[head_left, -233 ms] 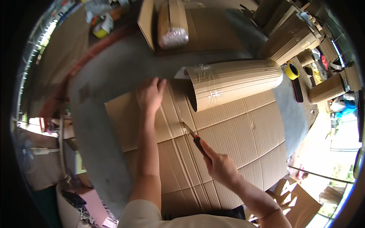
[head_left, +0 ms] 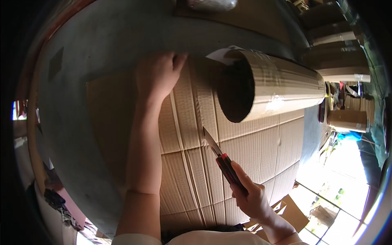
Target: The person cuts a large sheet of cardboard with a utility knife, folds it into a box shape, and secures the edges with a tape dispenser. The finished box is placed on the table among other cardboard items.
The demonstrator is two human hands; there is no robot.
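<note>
A large creased sheet of brown cardboard (head_left: 241, 151) lies in front of me. My left hand (head_left: 159, 75) is closed at its far edge; the fingers bend out of sight there and the thumb shows on the right. In my right hand (head_left: 250, 196) is a red and black utility knife (head_left: 232, 173), held by the handle with its blade out. The blade tip meets the cardboard beside a long crease, nearer to me than the left hand. A cardboard tube (head_left: 292, 83) with clear tape on it lies across the sheet's far right part, its dark open end facing left.
The sheet rests on a grey surface (head_left: 110, 45). At the far edge of view is a plastic-wrapped bundle (head_left: 212, 3). Stacked cardboard (head_left: 335, 53) stands at the far right, and cut cardboard pieces (head_left: 292, 212) lie low at the right.
My view has tilted and come closer to the sheet, so the tube's open end shows more. The knife stays at the crease in my right hand; the left hand keeps to the far edge.
</note>
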